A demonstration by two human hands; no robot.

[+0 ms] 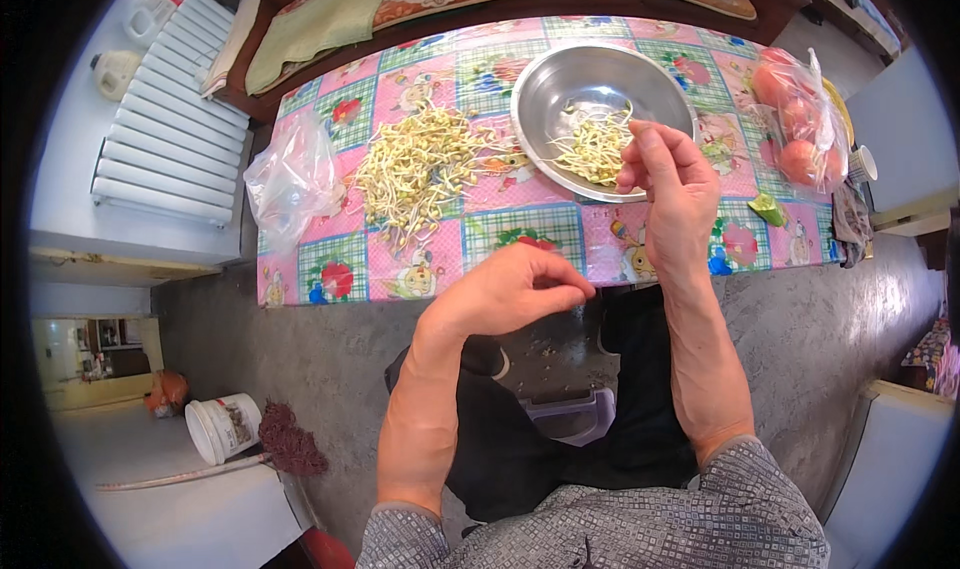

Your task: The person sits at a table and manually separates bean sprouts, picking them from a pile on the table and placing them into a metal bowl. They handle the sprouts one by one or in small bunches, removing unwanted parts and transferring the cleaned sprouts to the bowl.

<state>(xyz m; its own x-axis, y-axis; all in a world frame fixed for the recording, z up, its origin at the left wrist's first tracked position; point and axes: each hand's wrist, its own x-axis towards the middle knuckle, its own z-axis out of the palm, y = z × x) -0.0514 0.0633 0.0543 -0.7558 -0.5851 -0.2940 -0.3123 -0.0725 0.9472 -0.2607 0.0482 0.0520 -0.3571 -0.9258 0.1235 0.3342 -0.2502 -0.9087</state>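
Note:
My right hand (675, 175) is over the near right rim of a stainless steel bowl (551, 81), thumb and forefinger pinched together. A thin sprout shows by its fingertips; I cannot tell if it is held or lies in the bowl. Inside the bowl is a small heap of bean sprouts (592, 149). My left hand (517, 288) hangs at the near table edge, thumb and fingers drawn together and pointing right. Nothing shows between them. Left of the bowl, a larger pile of bean sprouts (420, 171) lies loose on the patterned tablecloth (517, 228).
A crumpled clear plastic bag (292, 183) sits at the table's left. On the right are a bag of red-pink fruit (799, 115), a cut green vegetable piece (766, 209) and a paper cup (862, 164). Between my knees stands a purple-rimmed plastic container (600, 415). Bits litter the floor.

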